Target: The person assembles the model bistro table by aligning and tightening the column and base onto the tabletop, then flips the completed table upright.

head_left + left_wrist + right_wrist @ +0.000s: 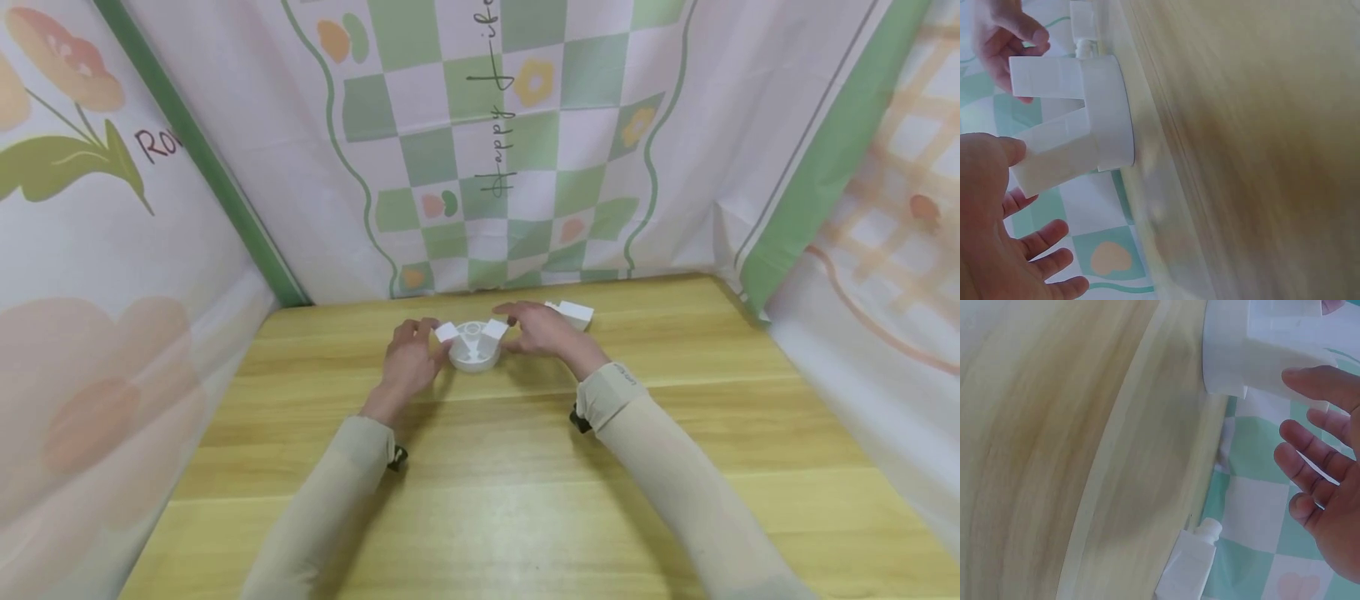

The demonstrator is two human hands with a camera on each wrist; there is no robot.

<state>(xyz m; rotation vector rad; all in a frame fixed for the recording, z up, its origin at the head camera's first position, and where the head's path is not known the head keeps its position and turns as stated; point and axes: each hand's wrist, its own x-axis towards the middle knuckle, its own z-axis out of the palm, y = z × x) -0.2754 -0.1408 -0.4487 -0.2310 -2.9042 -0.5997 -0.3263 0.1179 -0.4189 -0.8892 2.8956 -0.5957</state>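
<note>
A round white holder (474, 360) sits near the table's back edge, with two white blocks rising from it, splayed apart. My left hand (408, 360) is at the left block (447, 332); its thumb and index finger pinch that block (1057, 153) near the upper end, other fingers spread. My right hand (546, 330) is at the right block (494, 329). The right thumb lies on that block's face (1272, 362), with the index fingertip at its far edge and the other fingers loosely bent. Pale detail inside the holder is too small to make out.
A white box-shaped bottle (576, 314) with a narrow neck lies behind my right hand, also in the right wrist view (1188, 565). The wooden table (480, 475) meets a patterned cloth (525, 142) at the back; cloth also hangs at both sides.
</note>
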